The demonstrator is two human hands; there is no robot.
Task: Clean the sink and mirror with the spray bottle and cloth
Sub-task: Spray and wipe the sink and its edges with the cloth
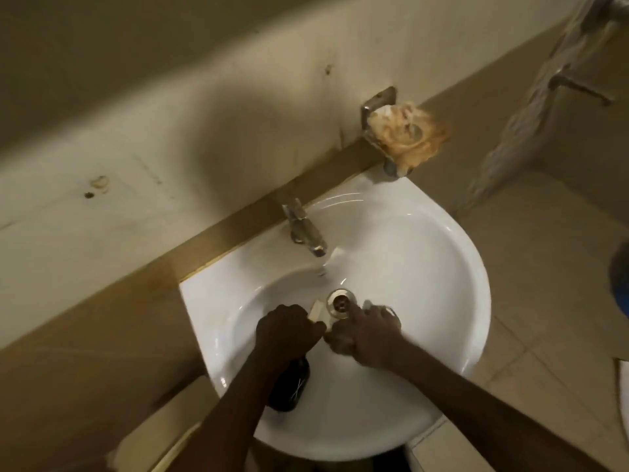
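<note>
Sink (442, 301): white basin, lower centre of frame, both forearms reaching in from the bottom edge. Left hand (286, 327) curled tight around a pale folded thing, probably the cloth (316, 313), just left of the drain (341, 302). Dark bottle (289, 386) lying under the left forearm on the basin's near slope, likely the spray bottle; white marks on it, too blurred to read. Right hand (366, 330) just right of the drain, forefinger stretched toward the drain rim, other fingers bent over something small and blurred; cannot tell what.

Judged step: scrubbing around the drain, mid-way through the sink part. Next move probably calls for wiping up the basin wall toward the tap, then the mirror, not in view.

Farther up: tap (304, 231) at the basin's back edge, apparently trickling. Upper right: metal holder (377, 103) on the wall with a crumpled orange-white scrubber (405, 131). No brands or writing legible anywhere.
</note>
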